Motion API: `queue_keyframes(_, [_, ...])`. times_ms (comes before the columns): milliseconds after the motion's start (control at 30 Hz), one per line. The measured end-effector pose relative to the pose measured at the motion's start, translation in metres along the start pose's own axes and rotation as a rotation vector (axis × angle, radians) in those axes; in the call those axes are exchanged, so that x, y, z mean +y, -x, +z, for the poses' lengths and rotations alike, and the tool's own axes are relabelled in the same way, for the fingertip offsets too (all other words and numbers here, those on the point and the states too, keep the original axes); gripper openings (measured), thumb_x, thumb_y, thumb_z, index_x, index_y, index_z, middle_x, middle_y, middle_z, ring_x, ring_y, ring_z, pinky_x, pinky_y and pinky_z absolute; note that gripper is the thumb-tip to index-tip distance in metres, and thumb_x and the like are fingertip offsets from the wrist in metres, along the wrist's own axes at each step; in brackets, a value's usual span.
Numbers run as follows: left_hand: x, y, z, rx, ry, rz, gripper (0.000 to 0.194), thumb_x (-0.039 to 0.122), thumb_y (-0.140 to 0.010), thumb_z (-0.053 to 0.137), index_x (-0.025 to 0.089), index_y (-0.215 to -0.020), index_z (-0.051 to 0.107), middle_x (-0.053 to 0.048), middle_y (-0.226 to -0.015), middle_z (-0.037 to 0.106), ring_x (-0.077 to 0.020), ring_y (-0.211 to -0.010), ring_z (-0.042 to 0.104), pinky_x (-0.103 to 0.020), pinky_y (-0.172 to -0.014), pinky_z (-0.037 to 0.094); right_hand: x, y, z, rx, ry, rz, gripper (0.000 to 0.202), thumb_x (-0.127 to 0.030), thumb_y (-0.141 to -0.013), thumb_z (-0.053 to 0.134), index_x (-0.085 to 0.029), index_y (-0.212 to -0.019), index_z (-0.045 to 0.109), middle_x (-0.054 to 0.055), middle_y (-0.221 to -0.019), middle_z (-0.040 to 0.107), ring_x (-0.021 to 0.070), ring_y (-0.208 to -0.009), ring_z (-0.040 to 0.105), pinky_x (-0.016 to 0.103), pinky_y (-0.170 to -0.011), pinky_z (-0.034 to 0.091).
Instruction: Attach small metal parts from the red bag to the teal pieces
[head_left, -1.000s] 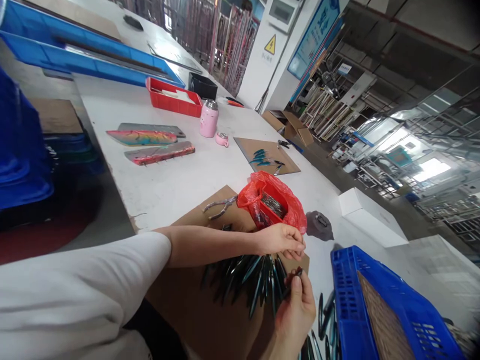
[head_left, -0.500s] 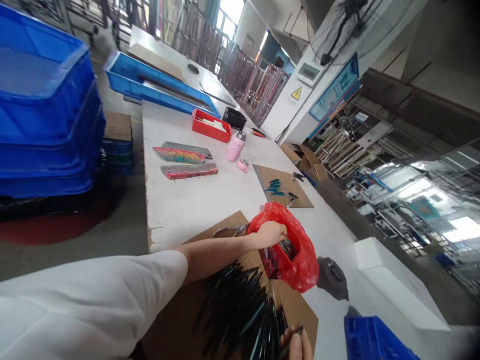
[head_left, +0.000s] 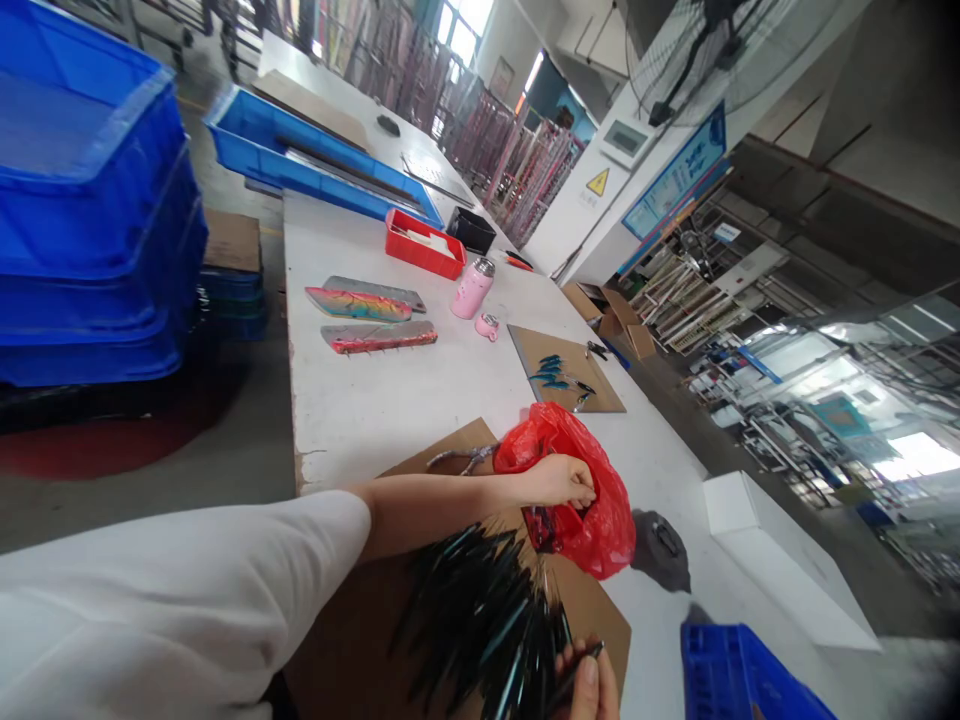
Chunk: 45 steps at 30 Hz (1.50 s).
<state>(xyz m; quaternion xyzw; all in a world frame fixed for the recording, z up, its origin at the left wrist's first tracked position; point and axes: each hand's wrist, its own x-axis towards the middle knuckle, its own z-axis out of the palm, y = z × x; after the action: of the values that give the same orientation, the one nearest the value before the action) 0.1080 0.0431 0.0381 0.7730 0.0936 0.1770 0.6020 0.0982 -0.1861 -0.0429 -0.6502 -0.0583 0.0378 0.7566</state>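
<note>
My left hand (head_left: 561,482) is over the open mouth of a red plastic bag (head_left: 611,515), its fingers pressed together; whatever they hold is hidden. At the bottom of the view, my right hand (head_left: 589,685) pinches a thin dark piece (head_left: 576,668) between thumb and fingers. Beside it, many glossy dark slender pieces (head_left: 480,615) lie fanned out on brown cardboard (head_left: 611,610). Silver-grey scissors handles (head_left: 465,458) show at the bag's left edge.
On the white table (head_left: 375,400) are a pink bottle (head_left: 472,288), a red tray (head_left: 424,257), colourful blade-shaped pieces (head_left: 360,303) and a board (head_left: 532,350) with blue-green pieces. Blue crates (head_left: 90,230) stand left; a dark grey object (head_left: 660,550) and white box (head_left: 780,560) lie right.
My left hand has moved slightly right across the bag's opening, and its fingers now cover the bag's contents. My right hand stays low, still pinching its dark piece.
</note>
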Motion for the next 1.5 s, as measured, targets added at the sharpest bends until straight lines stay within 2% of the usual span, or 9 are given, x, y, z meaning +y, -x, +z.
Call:
queue_keyframes(133, [0.028,0.029,0.032,-0.321,0.531,-0.052,0.022,0.034,-0.075,0.056,0.014,-0.082,0.05,-0.002,-0.076,0.062,-0.0093,-0.068,0.06,-0.02,-0.062,0.044,-0.024,0.018,0.01,0.078,-0.05,-0.026,0.033,-0.032,-0.068,0.063,-0.016,-0.096,0.058,0.001,-0.078,0.061,0.01,-0.07,0.055,0.023,-0.066,0.046])
queue_keyframes(200, [0.037,0.041,0.043,-0.398,0.648,-0.086,0.027,0.036,-0.07,0.061,0.014,-0.079,0.049,-0.002,-0.073,0.06,-0.0099,-0.068,0.06,-0.022,-0.063,0.045,-0.033,0.022,0.013,0.085,-0.013,-0.073,0.03,-0.03,-0.07,0.061,-0.016,-0.096,0.058,0.0,-0.081,0.06,0.0093,-0.073,0.054,0.024,-0.071,0.045])
queue_keyframes(267, [0.042,0.05,0.05,-0.428,0.661,-0.1,0.03,0.038,-0.067,0.064,0.014,-0.077,0.05,-0.002,-0.072,0.06,-0.0103,-0.068,0.059,-0.023,-0.062,0.045,-0.038,0.024,0.015,0.098,0.038,-0.116,0.03,-0.029,-0.072,0.059,-0.015,-0.097,0.058,0.001,-0.084,0.06,0.0098,-0.074,0.053,0.026,-0.076,0.044])
queue_keyframes(433, [0.044,0.059,0.058,-0.428,0.625,-0.041,0.024,0.033,-0.069,0.062,0.013,-0.076,0.049,-0.002,-0.072,0.059,-0.0092,-0.066,0.057,-0.023,-0.062,0.044,-0.041,0.026,0.017,0.136,0.083,-0.138,0.035,-0.031,-0.072,0.058,-0.013,-0.102,0.057,0.004,-0.092,0.06,0.0117,-0.079,0.053,0.031,-0.083,0.041])
queue_keyframes(600, [0.043,0.061,0.059,-0.412,0.489,0.067,0.014,0.024,-0.072,0.059,0.013,-0.076,0.051,0.0,-0.071,0.059,-0.0076,-0.065,0.055,-0.019,-0.062,0.042,-0.041,0.026,0.017,0.167,0.092,-0.148,0.036,-0.03,-0.071,0.059,-0.013,-0.102,0.058,0.005,-0.094,0.062,0.0134,-0.083,0.055,0.032,-0.086,0.04])
queue_keyframes(767, [0.045,0.063,0.055,-0.385,0.327,0.13,0.013,0.024,-0.073,0.059,0.013,-0.077,0.054,0.003,-0.07,0.06,-0.0051,-0.065,0.054,-0.016,-0.065,0.038,-0.041,0.027,0.017,0.166,0.159,-0.186,0.04,-0.032,-0.071,0.059,-0.011,-0.105,0.057,0.008,-0.098,0.062,0.0156,-0.085,0.056,0.034,-0.085,0.042])
queue_keyframes(900, [0.043,0.062,0.055,-0.373,0.249,0.169,0.014,0.025,-0.073,0.059,0.013,-0.078,0.055,0.003,-0.071,0.06,-0.005,-0.066,0.053,-0.015,-0.064,0.037,-0.042,0.028,0.018,0.176,0.127,-0.175,0.039,-0.032,-0.07,0.06,-0.012,-0.103,0.058,0.006,-0.094,0.062,0.0139,-0.082,0.056,0.032,-0.085,0.043])
queue_keyframes(1300, [0.046,0.063,0.055,-0.411,0.375,0.103,0.012,0.022,-0.072,0.06,0.012,-0.076,0.053,0.001,-0.072,0.061,-0.0061,-0.066,0.055,-0.017,-0.065,0.04,-0.042,0.027,0.016,0.197,0.135,-0.17,0.036,-0.031,-0.07,0.059,-0.014,-0.102,0.059,0.005,-0.094,0.063,0.0134,-0.082,0.056,0.032,-0.084,0.043])
queue_keyframes(1500, [0.043,0.063,0.056,-0.4,0.376,0.12,0.013,0.023,-0.072,0.06,0.013,-0.077,0.054,0.001,-0.073,0.061,-0.0064,-0.067,0.055,-0.017,-0.065,0.04,-0.045,0.029,0.018,0.201,0.166,-0.155,0.038,-0.032,-0.07,0.06,-0.012,-0.103,0.058,0.007,-0.096,0.063,0.015,-0.082,0.057,0.033,-0.083,0.044])
